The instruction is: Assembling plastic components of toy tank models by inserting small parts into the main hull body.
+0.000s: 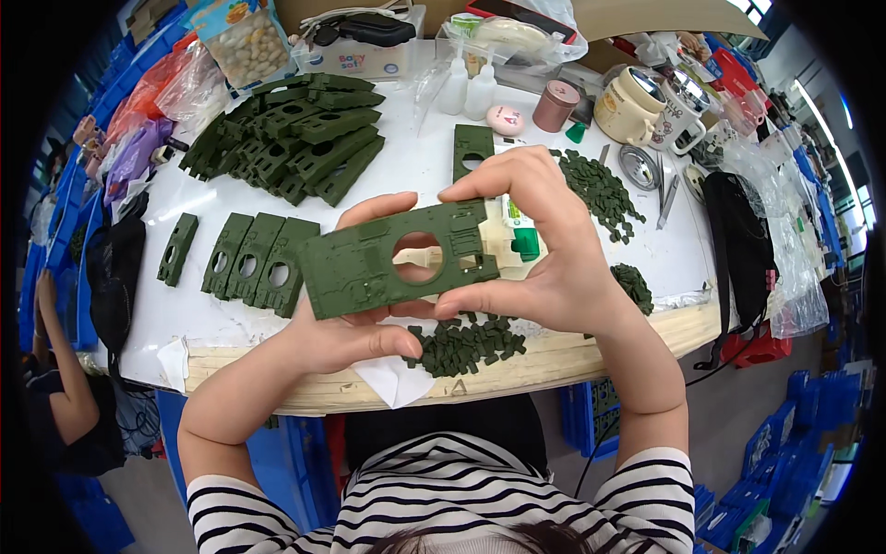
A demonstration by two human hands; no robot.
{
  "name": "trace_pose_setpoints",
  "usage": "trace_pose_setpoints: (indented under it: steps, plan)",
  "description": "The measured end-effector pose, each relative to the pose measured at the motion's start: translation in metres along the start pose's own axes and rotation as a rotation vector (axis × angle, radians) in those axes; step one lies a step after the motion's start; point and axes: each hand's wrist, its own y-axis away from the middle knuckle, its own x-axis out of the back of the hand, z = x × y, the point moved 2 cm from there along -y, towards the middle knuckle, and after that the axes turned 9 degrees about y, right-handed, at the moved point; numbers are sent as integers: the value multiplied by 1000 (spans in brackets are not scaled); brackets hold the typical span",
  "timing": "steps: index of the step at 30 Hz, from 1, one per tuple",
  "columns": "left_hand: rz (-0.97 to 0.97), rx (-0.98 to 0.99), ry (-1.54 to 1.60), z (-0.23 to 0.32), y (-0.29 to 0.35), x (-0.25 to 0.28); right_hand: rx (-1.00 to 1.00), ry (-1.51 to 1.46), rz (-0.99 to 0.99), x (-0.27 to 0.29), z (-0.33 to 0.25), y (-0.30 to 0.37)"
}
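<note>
A dark green plastic tank hull [355,268] with a large round hole is raised above the table between both my hands. My left hand [337,332] grips its left end, with the thumb below and fingers behind. My right hand [563,258] pinches its right end between thumb and fingers. Behind the hull, partly covered, is a cream-coloured block [498,242] with a small bright green piece [526,243] beside it. Just below my hands lies a pile of small dark green pieces [471,346]. Another hull [472,148] lies beyond my right hand.
Three hulls [247,263] stand side by side at left, one more [177,249] apart. A heap of hulls [305,138] fills the back left. More small pieces [600,189], tweezers [666,201], mugs [632,103] and white bottles [481,90] lie to the right and back.
</note>
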Motion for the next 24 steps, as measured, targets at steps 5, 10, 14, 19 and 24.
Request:
trace_pose_setpoints:
  steps: [5,10,14,19,24]
  plan:
    - [132,-34,-88,5,-7,5,-112,-61,-47,14,0,2]
    - [132,-116,-97,8,-3,14,-438,190,-392,64,27,29]
    - [129,-68,-100,8,1,19,-571,402,-672,71,44,62]
    - [125,-84,-107,6,-1,19,-528,386,-764,67,53,74]
    - [109,-70,-128,6,-3,20,-548,266,-806,61,63,73]
